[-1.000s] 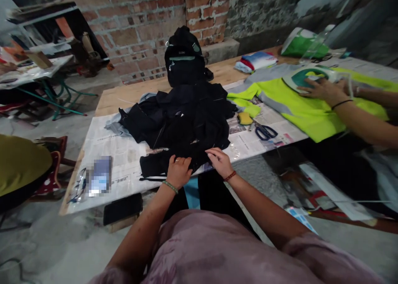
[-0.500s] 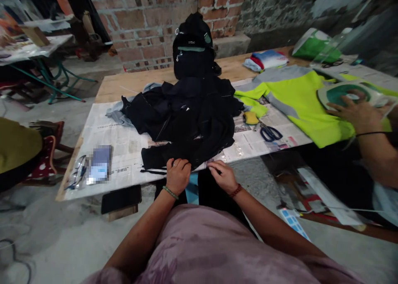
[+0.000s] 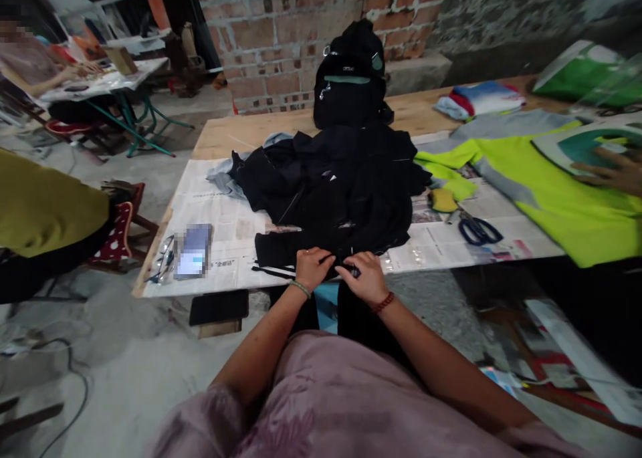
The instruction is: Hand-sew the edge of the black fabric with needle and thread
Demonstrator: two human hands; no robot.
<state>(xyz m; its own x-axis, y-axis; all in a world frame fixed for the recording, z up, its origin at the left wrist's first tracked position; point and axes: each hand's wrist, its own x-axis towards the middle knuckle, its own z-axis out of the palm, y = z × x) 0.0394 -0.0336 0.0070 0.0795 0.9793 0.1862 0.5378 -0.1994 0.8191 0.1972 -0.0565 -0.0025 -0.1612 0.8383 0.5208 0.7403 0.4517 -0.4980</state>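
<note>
Facing each other across a narrow gap, the left hand (image 3: 313, 269) and the right hand (image 3: 366, 277) meet at the near edge of the table (image 3: 221, 139). The black cloth (image 3: 281, 245) lies just beyond them on the newspaper (image 3: 223, 207), its front strip stretched sideways, roughly along the table edge. That strip runs out past the left hand to a squared end, so the left hand is the nearer of the two to that end; on the other side the cloth rises into the dark heap (image 3: 351, 157) behind both hands.

The left hand's fingers bend over the strip's front edge and point toward the right hand; whether they pinch the cloth or only rest on it, I cannot tell. The right hand's thumb and forefinger seem closed on a small dark thing (image 3: 355, 271), perhaps a fold of cloth or a little tool; it is too small to make out.

A backpack (image 3: 350, 87) stands upright behind the heap. To the right lie a yellow sponge (image 3: 443, 200) and scissors (image 3: 480, 231), and beyond them another person's hand (image 3: 616, 169) rests on an iron (image 3: 572, 149).
</note>
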